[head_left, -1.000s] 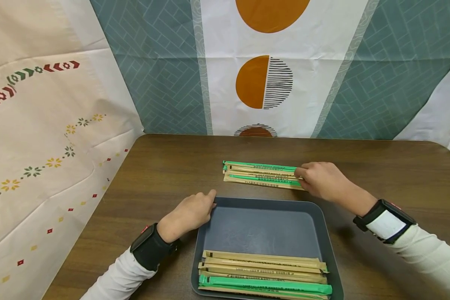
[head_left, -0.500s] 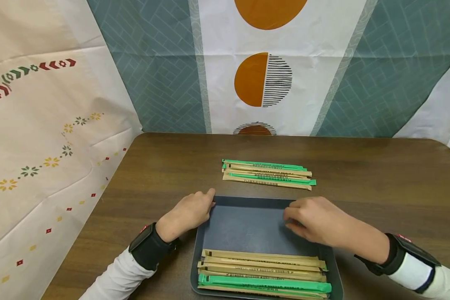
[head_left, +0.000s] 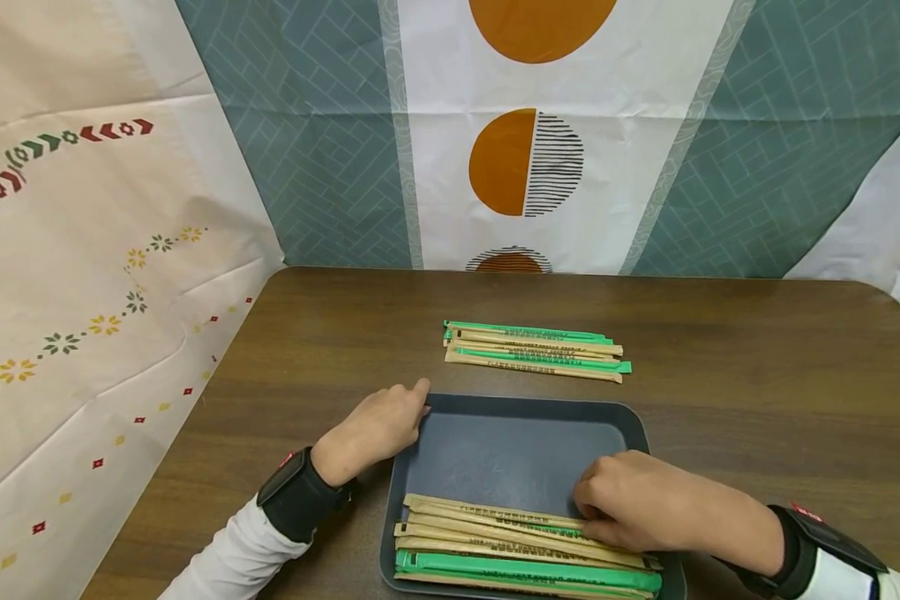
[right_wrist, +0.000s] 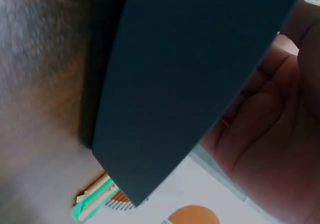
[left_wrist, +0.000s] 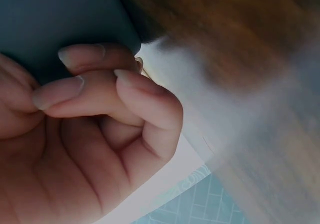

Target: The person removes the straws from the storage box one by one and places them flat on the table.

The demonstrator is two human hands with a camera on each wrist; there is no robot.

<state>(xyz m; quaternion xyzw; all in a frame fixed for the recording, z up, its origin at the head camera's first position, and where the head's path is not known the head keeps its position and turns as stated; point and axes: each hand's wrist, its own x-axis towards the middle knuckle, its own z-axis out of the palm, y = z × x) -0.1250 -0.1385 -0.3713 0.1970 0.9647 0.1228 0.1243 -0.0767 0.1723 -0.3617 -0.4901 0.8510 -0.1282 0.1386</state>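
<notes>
A dark grey rectangular tray (head_left: 517, 454) lies on the table, with several long, slim paper-wrapped sticks along its near side. Most wrappers are kraft brown (head_left: 487, 527); one green-wrapped stick (head_left: 525, 569) stands out nearer the front. My left hand (head_left: 378, 425) grips the tray's far left corner, and the left wrist view shows its fingers (left_wrist: 75, 91) curled beside the tray. Inside the tray, my right hand (head_left: 641, 500) pinches a kraft-wrapped stick at its right end, which slants across the others. The tray's wall (right_wrist: 170, 83) hides those fingertips in the right wrist view.
Beyond the tray lies a second bundle of green and kraft wrapped sticks (head_left: 532, 352) on the brown wooden table (head_left: 757, 358). A patterned cloth (head_left: 330, 167) hangs behind the table's far edge, and a floral one (head_left: 120, 350) covers the left side.
My right hand has left the far bundle, come back over the tray and down onto the near sticks, where one now slants and some green shows. The left hand stays at the tray's corner.
</notes>
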